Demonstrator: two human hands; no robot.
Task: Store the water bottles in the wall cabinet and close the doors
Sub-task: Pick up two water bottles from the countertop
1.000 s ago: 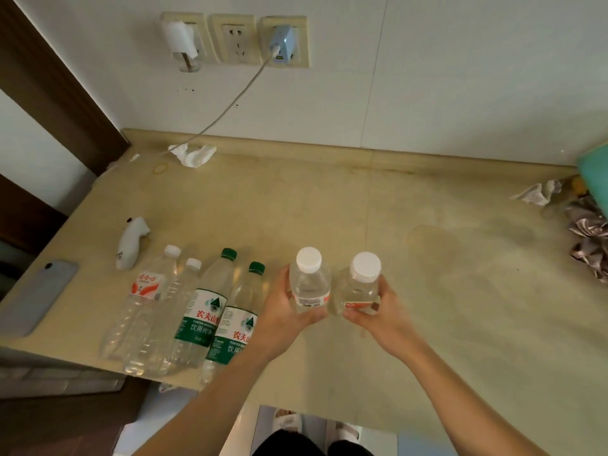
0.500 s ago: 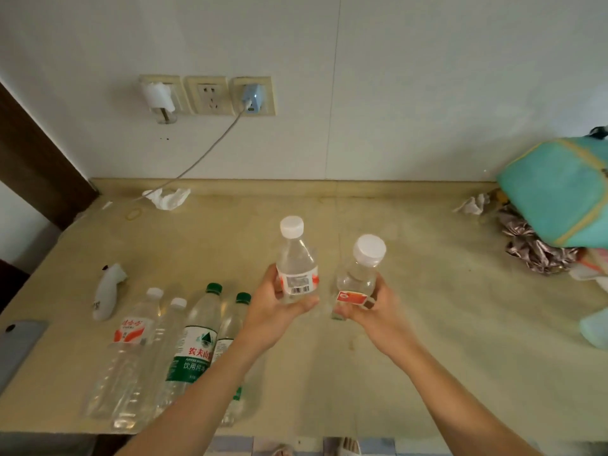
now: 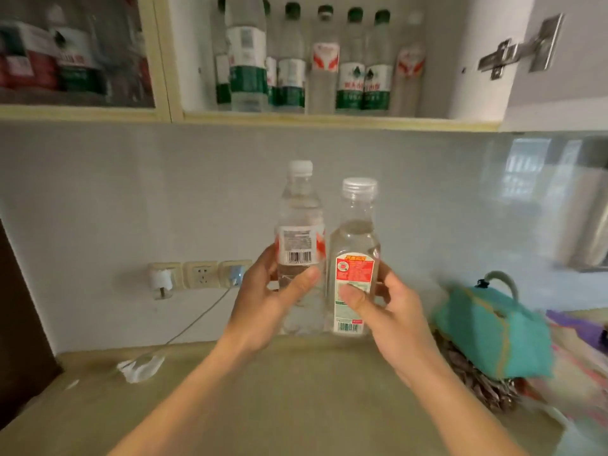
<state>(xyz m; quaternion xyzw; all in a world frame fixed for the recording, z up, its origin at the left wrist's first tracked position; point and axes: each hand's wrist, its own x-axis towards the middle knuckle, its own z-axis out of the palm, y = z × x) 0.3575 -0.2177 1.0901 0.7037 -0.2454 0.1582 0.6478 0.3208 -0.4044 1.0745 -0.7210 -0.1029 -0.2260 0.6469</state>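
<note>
Bottles held upright, side by side, above the surface (image 3: 296, 406).
Left hand (image 3: 263, 304) grips the slimmer bottle (image 3: 297, 232), right hand (image 3: 391, 311) the squarer bottle (image 3: 355, 245), below the open wall cabinet (image 3: 329, 118) lined with stored bottles (image 3: 352, 64).

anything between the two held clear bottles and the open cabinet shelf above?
Head view: only bare pale wall tile. Left hand holds the white-capped clear bottle, right hand the clear-capped one, below the cabinet shelf.

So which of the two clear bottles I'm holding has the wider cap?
The squat clear plastic bottle in your right hand; its broad ribbed cap outspans the narrow white one on the slimmer clear bottle in your left hand.
</note>
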